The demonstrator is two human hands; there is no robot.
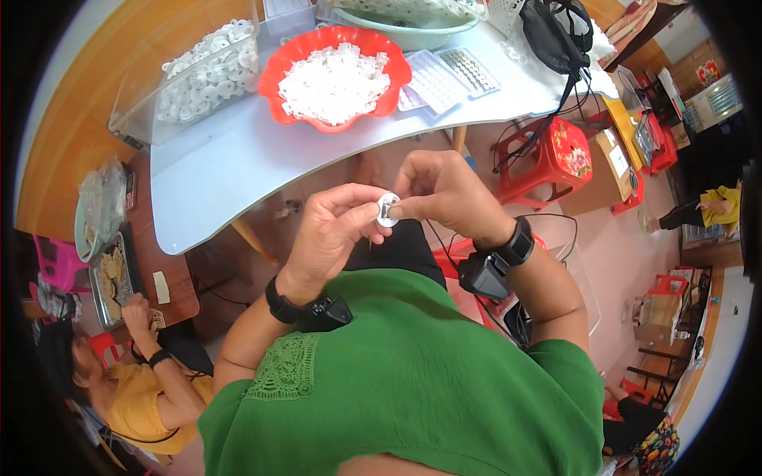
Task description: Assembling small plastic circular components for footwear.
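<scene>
A small round white plastic piece (388, 200) with a dark part in its middle is held up in front of my lap, short of the table's front edge. My left hand (337, 226) pinches it by its left side, fingers closed. From the other side my right hand (448, 194) is closed too, its thumb pressed against the middle of the piece. Whether the right fingers also hold something small of their own is hidden. Beyond the hands, a red wavy-rimmed bowl (272, 101) on the table is heaped with small white plastic parts (335, 83).
The pale table (238, 170) carries a clear bin (131, 111) of white round pieces, trays (436, 83) of small parts, a pale green basin (409, 30) and a black bag (552, 40). A red stool (540, 163) stands at right. Another person (151, 381) sits at lower left.
</scene>
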